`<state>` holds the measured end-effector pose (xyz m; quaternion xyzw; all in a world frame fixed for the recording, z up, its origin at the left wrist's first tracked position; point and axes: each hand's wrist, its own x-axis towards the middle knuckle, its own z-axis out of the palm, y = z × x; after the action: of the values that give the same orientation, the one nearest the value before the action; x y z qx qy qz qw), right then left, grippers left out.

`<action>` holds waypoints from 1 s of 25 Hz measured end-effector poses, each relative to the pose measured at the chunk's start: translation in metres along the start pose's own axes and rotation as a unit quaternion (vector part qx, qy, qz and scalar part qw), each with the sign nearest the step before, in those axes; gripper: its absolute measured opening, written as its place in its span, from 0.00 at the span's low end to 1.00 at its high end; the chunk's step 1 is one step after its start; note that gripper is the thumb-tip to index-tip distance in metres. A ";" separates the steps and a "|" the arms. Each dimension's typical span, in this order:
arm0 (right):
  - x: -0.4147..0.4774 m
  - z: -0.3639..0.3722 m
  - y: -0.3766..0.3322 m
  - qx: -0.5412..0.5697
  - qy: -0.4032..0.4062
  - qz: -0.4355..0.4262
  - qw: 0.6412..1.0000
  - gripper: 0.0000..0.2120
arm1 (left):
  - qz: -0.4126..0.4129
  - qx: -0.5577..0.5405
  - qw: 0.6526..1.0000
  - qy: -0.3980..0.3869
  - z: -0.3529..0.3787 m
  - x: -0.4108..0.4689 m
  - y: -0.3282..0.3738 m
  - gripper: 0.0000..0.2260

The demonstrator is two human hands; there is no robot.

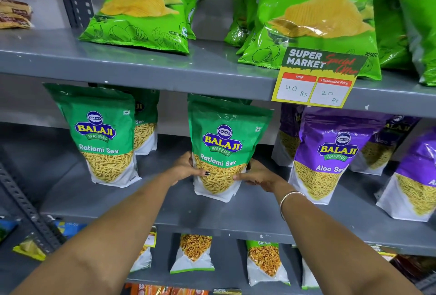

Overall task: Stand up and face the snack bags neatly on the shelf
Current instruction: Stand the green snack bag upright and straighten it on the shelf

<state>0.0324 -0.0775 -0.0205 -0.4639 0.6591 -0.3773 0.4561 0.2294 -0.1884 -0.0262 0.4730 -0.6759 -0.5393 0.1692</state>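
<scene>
Green Ratlami Sev stand-up plastic pouch (221, 150) is gripped upright at both lower sides by left hand (186, 168) and right hand (256, 174), fingers closed on it, on grey metal middle shelf (165, 209).

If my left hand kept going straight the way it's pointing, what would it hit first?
The left hand already touches the green Ratlami Sev bag it grips with the right hand. Sliding past that bag's side, it would probably meet the shelf's back wall, though depth is unclear.
</scene>
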 end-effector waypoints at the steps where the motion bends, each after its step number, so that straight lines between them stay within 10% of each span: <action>1: -0.001 -0.001 -0.002 0.002 0.001 0.005 1.000 0.27 | -0.005 -0.001 1.000 0.005 0.001 0.000 -0.001 0.27; 14: 0.005 -0.001 -0.007 0.009 -0.040 -0.047 0.998 0.27 | -0.030 -0.046 0.998 0.004 0.016 -0.011 -0.001 0.23; 20: 0.017 -0.013 -0.004 -0.180 -0.133 0.267 0.937 0.15 | -0.075 0.048 0.996 -0.002 -0.004 -0.027 -0.014 0.19; 25: 0.030 0.046 -0.045 -0.225 -0.313 0.276 0.881 0.10 | -0.249 0.143 0.957 -0.049 -0.089 -0.049 -0.053 0.11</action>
<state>0.0840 -0.1225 -0.0003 -0.4472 0.6507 0.0870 0.6075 0.3433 -0.1973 -0.0276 0.6187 -0.6140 -0.4846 -0.0736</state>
